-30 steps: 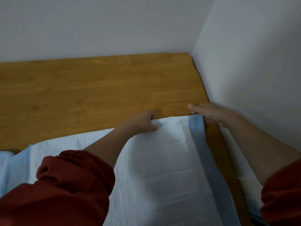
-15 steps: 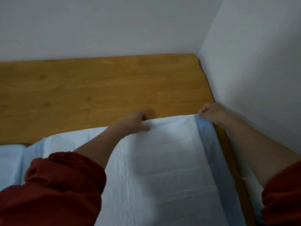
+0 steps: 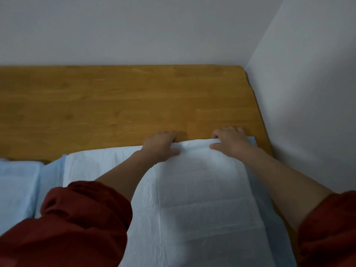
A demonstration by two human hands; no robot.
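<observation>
R hand (image 3: 230,142) slid toward L hand (image 3: 160,147); fingers pinch pad (image 3: 202,189).

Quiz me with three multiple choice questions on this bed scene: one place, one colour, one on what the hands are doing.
1. The far edge of the underpad lies: A on the floor; B along the wooden headboard; C on the wall.
2. The sleeves are: A dark red; B green; C yellow.
3. The left hand and right hand are: A idle; B holding a cup; C gripping the underpad's edge.
Answers: B, the edge meets the headboard; A, both cuffs show dark red; C, thumbs on top, fingers curled over the edge.
</observation>
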